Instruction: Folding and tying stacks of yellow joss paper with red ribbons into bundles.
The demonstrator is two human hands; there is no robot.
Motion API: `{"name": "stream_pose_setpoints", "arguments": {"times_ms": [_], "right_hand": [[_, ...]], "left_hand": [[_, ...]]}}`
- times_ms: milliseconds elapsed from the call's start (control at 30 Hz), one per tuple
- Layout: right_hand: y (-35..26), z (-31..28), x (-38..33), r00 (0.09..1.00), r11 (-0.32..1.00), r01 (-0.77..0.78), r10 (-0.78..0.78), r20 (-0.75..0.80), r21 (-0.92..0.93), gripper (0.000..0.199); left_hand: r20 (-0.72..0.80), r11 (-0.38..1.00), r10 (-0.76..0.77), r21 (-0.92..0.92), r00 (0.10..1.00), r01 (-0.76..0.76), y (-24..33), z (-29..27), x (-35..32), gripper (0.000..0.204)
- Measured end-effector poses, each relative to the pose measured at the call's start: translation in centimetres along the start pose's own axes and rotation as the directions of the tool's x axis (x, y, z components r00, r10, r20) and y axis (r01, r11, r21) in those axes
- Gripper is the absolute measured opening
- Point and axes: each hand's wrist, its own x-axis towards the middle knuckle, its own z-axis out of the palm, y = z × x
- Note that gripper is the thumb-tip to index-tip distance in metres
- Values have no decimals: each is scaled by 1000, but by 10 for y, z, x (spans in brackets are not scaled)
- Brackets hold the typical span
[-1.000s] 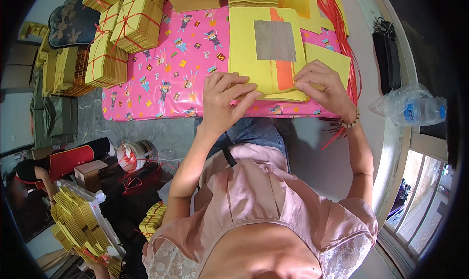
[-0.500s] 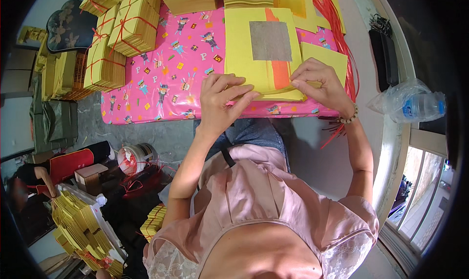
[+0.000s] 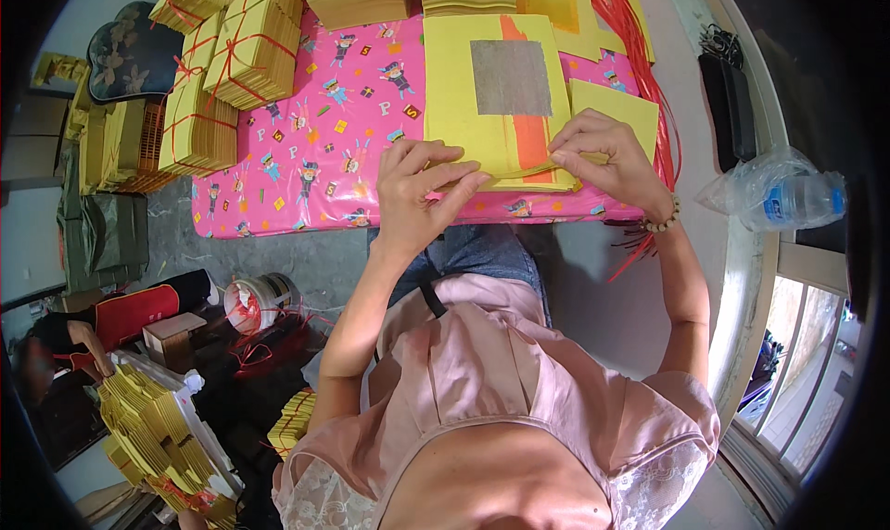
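Observation:
A yellow paper sheet (image 3: 450,94) with a grey square and an orange stripe lies on a few more sheets at the table's near edge. Its near edge is lifted and curled up a little. My left hand (image 3: 419,185) pinches that edge at its left corner, thumb and fingers closed on it. At the right part of the same edge, beside the orange stripe, my right hand (image 3: 607,159) grips the paper between thumb and fingertips. A bead bracelet circles my right wrist. Another yellow sheet (image 3: 616,113) lies partly under my right hand.
The table has a pink patterned cover (image 3: 306,150). Tied yellow paper bundles (image 3: 255,62) stand at its left, taller paper stacks (image 3: 357,1) at the back. Red strings (image 3: 649,76) hang down the right side. A bagged plastic bottle (image 3: 797,204) is farther right. A person (image 3: 120,312) handles yellow paper at lower left.
The sheet's near edge has curled up slightly more between my hands. Both hands stay almost in the same place.

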Motion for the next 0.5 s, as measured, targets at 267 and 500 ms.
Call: {"name": "stream_pose_setpoints", "arguments": {"times_ms": [267,500], "right_hand": [[-6,0,-2,998,993,30,-36,-54,-118,9],[-27,3,1,972,903,152,-209,-104,-402,29]], "left_hand": [[88,979,122,153,989,-134,10,-5,17,27],[116,952,211,201,971,-231,6,-7,34,22]]}}
